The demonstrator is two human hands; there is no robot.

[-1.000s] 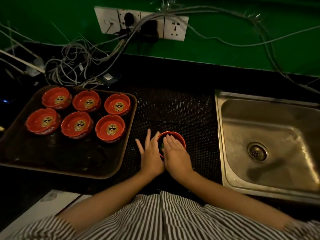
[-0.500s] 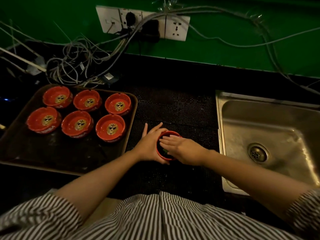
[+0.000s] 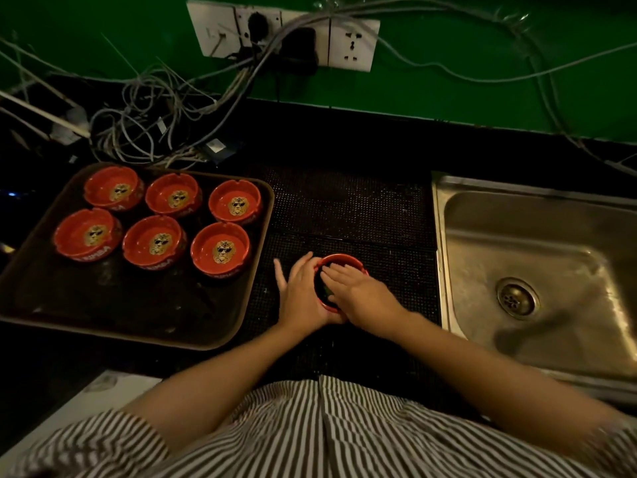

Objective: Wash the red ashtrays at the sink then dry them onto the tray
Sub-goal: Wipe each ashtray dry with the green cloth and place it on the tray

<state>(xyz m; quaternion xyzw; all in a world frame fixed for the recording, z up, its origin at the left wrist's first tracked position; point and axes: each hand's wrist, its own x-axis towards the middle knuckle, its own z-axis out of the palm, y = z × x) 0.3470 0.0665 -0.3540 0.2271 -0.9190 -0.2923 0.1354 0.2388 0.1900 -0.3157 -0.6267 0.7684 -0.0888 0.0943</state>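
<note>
Head view: a red ashtray (image 3: 339, 262) sits on the dark dotted mat (image 3: 344, 208) between the tray (image 3: 138, 326) and the steel sink (image 3: 537, 257). The left hand (image 3: 303, 296) cups its left side, thumb curled under the near rim. The right hand (image 3: 362, 294) lies across the top, fingers pressed down into the bowl on something dark green. Six more red ashtrays (image 3: 220, 248) stand on the tray in two rows.
</note>
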